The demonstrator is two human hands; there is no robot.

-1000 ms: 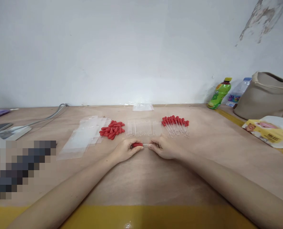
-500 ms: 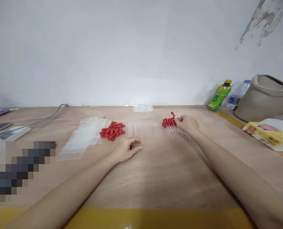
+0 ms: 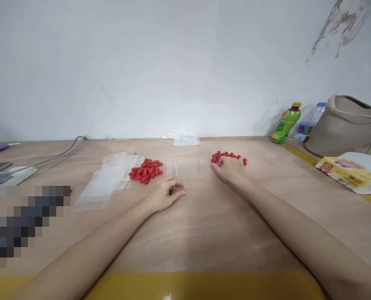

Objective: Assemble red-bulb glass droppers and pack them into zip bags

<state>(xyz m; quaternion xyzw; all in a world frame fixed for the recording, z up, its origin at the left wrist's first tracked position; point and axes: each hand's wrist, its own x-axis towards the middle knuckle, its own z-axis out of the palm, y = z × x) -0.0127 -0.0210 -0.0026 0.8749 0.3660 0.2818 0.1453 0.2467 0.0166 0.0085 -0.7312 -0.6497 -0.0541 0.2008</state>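
Note:
My left hand (image 3: 165,194) rests on the wooden table with its fingers loosely curled and the thumb apart, holding nothing. Behind it lie a heap of loose red rubber bulbs (image 3: 146,170) and a row of clear thin tubes (image 3: 188,168). At the row's right end is my right hand (image 3: 230,167), palm down, with thumb and forefinger slightly apart and no object visible between them. It partly covers a group of droppers with red bulbs (image 3: 222,156); their clear stems are mostly hidden under the hand.
Clear plastic bags (image 3: 100,183) lie left of the bulbs, and another small bag (image 3: 187,141) is by the wall. At right stand a green bottle (image 3: 285,125), a clear bottle (image 3: 308,123), a beige bag (image 3: 344,125) and a yellow-white packet (image 3: 354,173). A cable (image 3: 57,156) runs at left.
My right hand has let go of a red-bulbed dropper at the group and moved left and slightly toward me, to the tube row's end. The left hand has stayed in place.

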